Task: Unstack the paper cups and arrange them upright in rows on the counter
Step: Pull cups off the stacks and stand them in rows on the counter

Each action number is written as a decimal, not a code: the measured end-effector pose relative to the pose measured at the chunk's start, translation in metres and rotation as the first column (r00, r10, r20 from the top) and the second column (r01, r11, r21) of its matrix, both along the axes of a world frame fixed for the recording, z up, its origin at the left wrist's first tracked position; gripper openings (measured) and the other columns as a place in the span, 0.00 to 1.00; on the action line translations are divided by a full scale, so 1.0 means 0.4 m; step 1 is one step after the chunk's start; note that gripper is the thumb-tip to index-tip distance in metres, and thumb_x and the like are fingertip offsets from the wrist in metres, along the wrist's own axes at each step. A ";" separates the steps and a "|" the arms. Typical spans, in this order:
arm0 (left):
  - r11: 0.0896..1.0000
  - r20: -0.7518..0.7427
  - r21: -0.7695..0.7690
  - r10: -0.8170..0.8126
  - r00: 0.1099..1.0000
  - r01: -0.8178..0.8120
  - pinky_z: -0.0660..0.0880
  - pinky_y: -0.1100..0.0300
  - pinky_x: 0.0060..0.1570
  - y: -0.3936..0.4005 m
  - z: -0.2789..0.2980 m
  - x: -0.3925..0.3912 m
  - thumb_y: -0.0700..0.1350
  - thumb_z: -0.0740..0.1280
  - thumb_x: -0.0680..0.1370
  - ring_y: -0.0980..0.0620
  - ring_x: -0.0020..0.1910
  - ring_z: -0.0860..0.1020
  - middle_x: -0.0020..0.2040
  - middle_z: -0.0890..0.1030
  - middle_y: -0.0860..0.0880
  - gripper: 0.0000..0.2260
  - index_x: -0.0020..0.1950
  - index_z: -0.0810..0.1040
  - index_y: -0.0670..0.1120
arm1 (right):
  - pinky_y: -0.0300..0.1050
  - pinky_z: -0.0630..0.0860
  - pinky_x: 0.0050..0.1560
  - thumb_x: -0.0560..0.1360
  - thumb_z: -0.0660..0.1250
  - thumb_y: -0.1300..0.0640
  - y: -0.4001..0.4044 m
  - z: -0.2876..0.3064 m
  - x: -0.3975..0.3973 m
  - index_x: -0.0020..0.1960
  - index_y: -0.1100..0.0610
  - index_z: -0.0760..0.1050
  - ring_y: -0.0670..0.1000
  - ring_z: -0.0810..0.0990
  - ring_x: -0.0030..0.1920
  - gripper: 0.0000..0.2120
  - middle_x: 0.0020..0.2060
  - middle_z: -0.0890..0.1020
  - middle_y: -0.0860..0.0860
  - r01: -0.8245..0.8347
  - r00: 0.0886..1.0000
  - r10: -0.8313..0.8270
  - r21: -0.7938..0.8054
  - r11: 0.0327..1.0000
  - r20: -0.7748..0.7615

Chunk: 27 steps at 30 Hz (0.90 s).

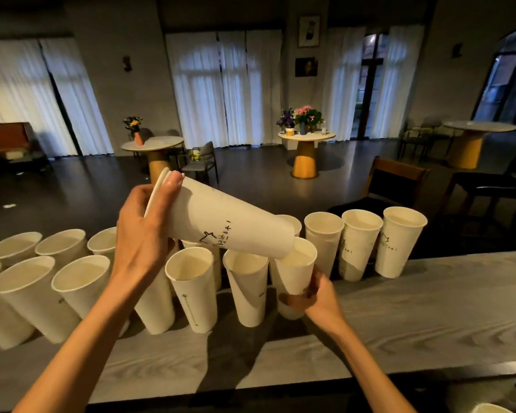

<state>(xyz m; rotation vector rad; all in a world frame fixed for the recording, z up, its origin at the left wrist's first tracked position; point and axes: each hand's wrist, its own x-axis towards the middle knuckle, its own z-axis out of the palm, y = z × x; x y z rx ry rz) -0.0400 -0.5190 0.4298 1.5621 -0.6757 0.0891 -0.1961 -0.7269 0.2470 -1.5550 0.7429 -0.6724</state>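
From the head camera, the left hand (145, 231) grips the rim end of a short stack of nested cups (221, 222), held tilted with its base pointing down toward the right hand (316, 296). The right hand's fingers curl round the lower body of a single cup (295, 266), just beneath the stack's base and at the open end of the near row. To the left of and beyond both hands, two rows of upright cups (191, 290) already stand on the grey counter (429, 308), the far row running on past the right hand. Most of the work looks done; the few cups left in the stack remain to be separated and placed, with bare counter right of the right hand.
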 end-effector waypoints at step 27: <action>0.955 0.312 0.174 -0.284 0.906 0.240 0.74 0.59 0.45 -0.225 0.029 -0.178 0.74 0.59 0.74 0.53 0.53 0.78 0.58 0.78 0.50 0.31 0.64 0.75 0.51 | 0.48 0.70 0.67 0.61 0.84 0.51 -0.037 0.099 -0.327 0.67 0.41 0.64 0.45 0.71 0.67 0.42 0.62 0.74 0.39 0.061 0.981 -0.092 -0.178 0.982 -0.171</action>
